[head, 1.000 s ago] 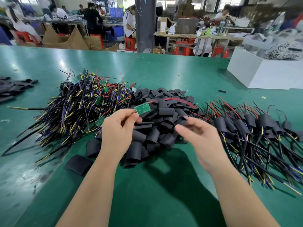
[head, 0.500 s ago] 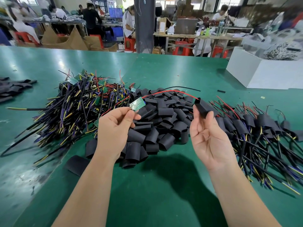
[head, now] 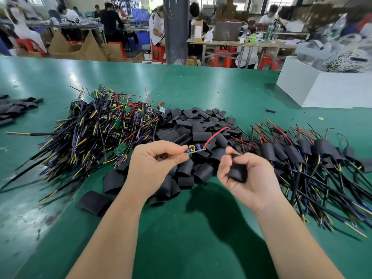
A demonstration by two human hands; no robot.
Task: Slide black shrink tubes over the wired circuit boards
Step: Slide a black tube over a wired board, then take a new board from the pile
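My left hand point(head: 157, 164) pinches a small wired circuit board point(head: 196, 151), seen edge-on, its red wire arching up and to the right. My right hand point(head: 244, 178) is closed around a black shrink tube point(head: 237, 170), a short gap right of the board. Behind both hands lies a heap of loose black shrink tubes point(head: 197, 125). A pile of bare wired boards point(head: 100, 125) spreads at the left. Boards with tubes on them point(head: 314, 154) lie at the right.
The green table point(head: 201, 238) carries a white box point(head: 322, 91) at the back right and more black tubes point(head: 14, 109) at the far left edge. One flat tube point(head: 94, 202) lies alone near my left forearm. People work at benches beyond the table.
The board has turned from flat-on to edge-on in my left hand. My right hand took a tube from the heap, then curled shut around it and came in closer to the board.
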